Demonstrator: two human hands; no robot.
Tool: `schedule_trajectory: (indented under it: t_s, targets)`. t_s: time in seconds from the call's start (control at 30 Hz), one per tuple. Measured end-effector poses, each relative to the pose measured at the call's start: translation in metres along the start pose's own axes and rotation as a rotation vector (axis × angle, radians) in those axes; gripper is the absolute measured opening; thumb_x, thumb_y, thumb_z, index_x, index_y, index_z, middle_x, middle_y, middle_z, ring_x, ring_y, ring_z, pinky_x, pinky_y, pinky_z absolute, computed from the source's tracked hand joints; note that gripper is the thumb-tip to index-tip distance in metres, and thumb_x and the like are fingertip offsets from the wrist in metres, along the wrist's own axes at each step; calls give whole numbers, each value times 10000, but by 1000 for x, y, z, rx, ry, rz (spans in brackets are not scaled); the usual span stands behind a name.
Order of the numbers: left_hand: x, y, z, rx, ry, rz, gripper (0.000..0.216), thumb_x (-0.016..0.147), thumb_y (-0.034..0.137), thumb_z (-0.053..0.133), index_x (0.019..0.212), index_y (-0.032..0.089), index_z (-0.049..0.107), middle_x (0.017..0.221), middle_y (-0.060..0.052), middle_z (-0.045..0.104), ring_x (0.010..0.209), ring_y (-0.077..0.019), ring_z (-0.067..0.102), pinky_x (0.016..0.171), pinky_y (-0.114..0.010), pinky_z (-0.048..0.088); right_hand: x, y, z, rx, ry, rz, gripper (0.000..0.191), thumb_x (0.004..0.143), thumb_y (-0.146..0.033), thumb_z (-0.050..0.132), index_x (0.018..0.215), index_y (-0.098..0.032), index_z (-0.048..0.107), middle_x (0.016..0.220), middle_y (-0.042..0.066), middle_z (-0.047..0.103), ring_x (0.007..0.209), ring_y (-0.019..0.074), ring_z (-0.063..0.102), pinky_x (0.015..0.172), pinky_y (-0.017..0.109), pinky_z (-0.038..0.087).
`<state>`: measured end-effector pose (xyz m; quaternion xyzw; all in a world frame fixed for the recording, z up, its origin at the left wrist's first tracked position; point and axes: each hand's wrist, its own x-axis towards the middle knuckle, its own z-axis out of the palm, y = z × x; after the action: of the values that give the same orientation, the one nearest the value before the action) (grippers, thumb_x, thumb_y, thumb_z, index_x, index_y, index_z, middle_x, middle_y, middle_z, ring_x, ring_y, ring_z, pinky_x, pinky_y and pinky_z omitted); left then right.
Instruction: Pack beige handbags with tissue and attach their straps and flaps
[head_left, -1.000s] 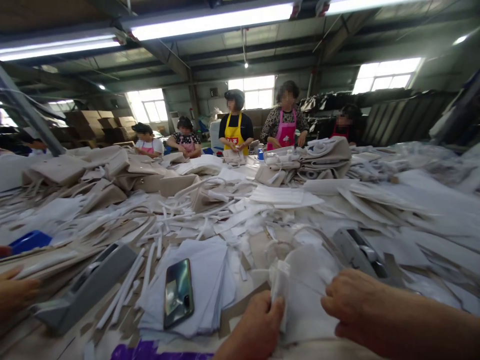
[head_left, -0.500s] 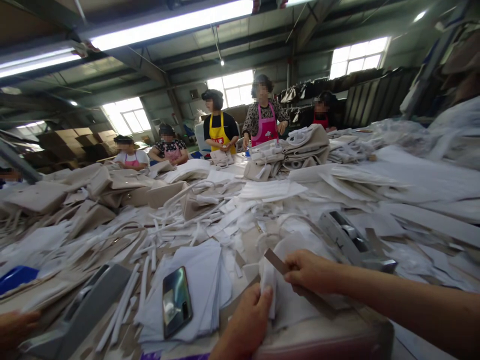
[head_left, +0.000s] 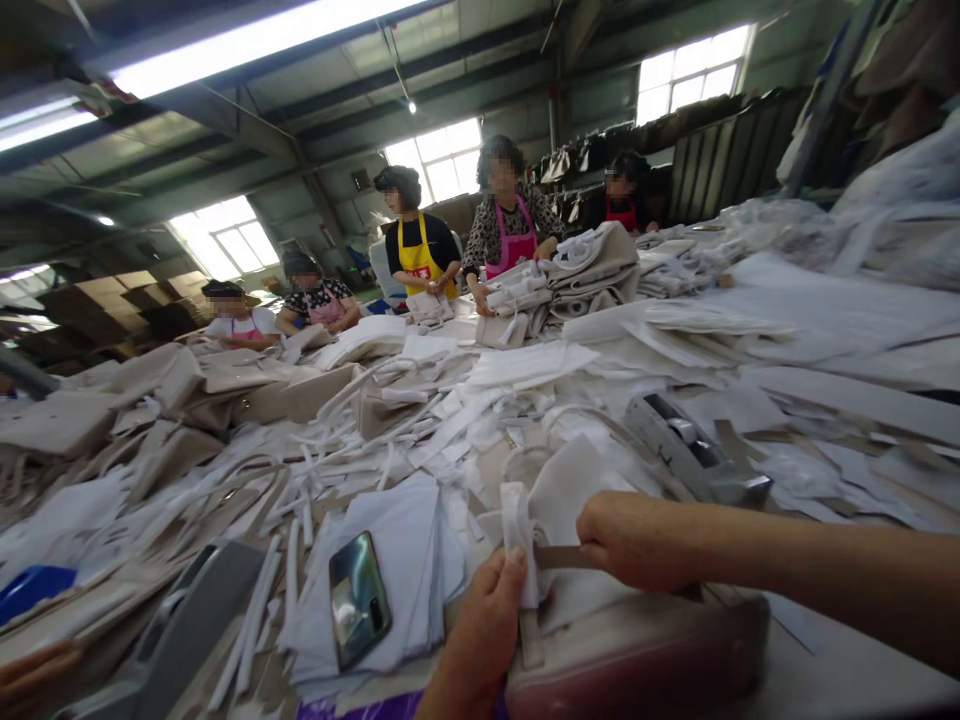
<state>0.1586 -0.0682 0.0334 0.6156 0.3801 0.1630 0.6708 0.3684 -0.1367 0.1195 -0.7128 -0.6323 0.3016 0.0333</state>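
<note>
My left hand (head_left: pixel 480 640) pinches the folded edge of a white fabric piece (head_left: pixel 562 490) near the table's front edge, thumb pressed on it. Coming in from the right, my right hand (head_left: pixel 634 540) is closed on a thin brown strip (head_left: pixel 559 557) and holds it level against the folded white edge. Both hands meet over the fabric, just above a dark reddish block (head_left: pixel 637 660) at the very front. A smartphone (head_left: pixel 358 598) lies face up on a stack of white sheets (head_left: pixel 405 560) to the left of my left hand.
A grey stapler-like tool (head_left: pixel 694 452) sits behind my right hand, another grey one (head_left: pixel 195 630) at front left. Piles of white straps and beige bags (head_left: pixel 225 390) cover the table. Several people in aprons (head_left: pixel 510 225) work at the far side. Someone's hand (head_left: pixel 34 670) shows at the bottom left.
My right hand took up the brown strip and brought it down level against the white fold. My left hand kept its pinch and rose slightly. The view swung right.
</note>
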Motion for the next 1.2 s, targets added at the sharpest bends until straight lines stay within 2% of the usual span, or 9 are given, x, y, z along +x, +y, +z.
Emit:
schedule_trajectory:
  t_s: [0.1, 0.23, 0.33, 0.5, 0.67, 0.83, 0.97, 1.07, 1.2]
  targets:
    - [-4, 5, 1, 56, 21, -6, 613, 897, 724, 473, 890, 134, 637, 747, -24, 615, 712, -174, 505, 656, -287, 390, 8, -7, 6, 5, 23, -3, 206, 785, -203, 599, 627, -171, 729, 554, 77, 639, 514, 188, 554, 519, 291, 342]
    - [-9, 13, 2, 202, 54, 27, 595, 919, 709, 423, 848, 149, 612, 742, -12, 571, 719, -173, 486, 654, -287, 372, 17, -4, 15, 91, -4, -65, 263, 849, -282, 562, 676, -173, 727, 574, 42, 633, 517, 158, 516, 517, 273, 348]
    - [-11, 18, 3, 291, 72, 39, 558, 947, 656, 404, 866, 154, 631, 769, -16, 586, 746, -180, 499, 674, -288, 372, 28, 0, 28, 372, -67, -133, 285, 854, -365, 563, 672, -182, 682, 547, -13, 558, 500, 123, 459, 495, 246, 330]
    - [-13, 19, 4, 357, 110, 60, 459, 971, 521, 422, 996, 141, 678, 958, -85, 673, 900, -238, 578, 792, -323, 415, 38, -5, 46, 912, -198, 21, 108, 709, -270, 582, 715, -188, 653, 652, -6, 635, 471, 114, 515, 465, 234, 366]
    - [-16, 22, 4, 340, 126, 200, 339, 975, 391, 439, 934, 167, 690, 1134, -109, 656, 1077, -257, 577, 956, -334, 406, 32, -17, 52, 1262, -262, 55, 183, 627, -250, 604, 781, -179, 672, 678, 10, 657, 543, 111, 528, 507, 209, 394]
    - [-17, 23, 6, 301, 135, 250, 336, 979, 362, 436, 1012, 163, 705, 1187, -130, 652, 1112, -262, 579, 990, -335, 419, 29, -33, 67, 1430, -112, 179, 256, 656, -316, 700, 861, -165, 675, 710, 17, 685, 636, 143, 610, 548, 218, 428]
    - [-19, 21, 7, 250, 151, 313, 339, 979, 319, 438, 1108, 138, 694, 1252, -151, 632, 1172, -246, 566, 1046, -319, 402, 31, -47, 81, 1504, 2, 286, 306, 626, -350, 746, 863, -184, 648, 712, 40, 727, 713, 223, 684, 669, 307, 523]
    - [-21, 20, 7, 246, 176, 273, 324, 964, 344, 473, 1050, 136, 707, 1196, -150, 668, 1110, -252, 598, 989, -321, 432, 31, -48, 87, 1568, -10, 257, 292, 643, -351, 753, 860, -186, 648, 713, 47, 736, 731, 251, 707, 688, 335, 542]
    - [-22, 16, 7, 268, 256, 84, 409, 923, 499, 542, 877, 135, 724, 898, -102, 719, 859, -243, 633, 737, -315, 444, 29, -45, 87, 1632, -39, 259, 270, 704, -339, 730, 914, -186, 657, 715, 39, 735, 740, 252, 715, 721, 355, 562]
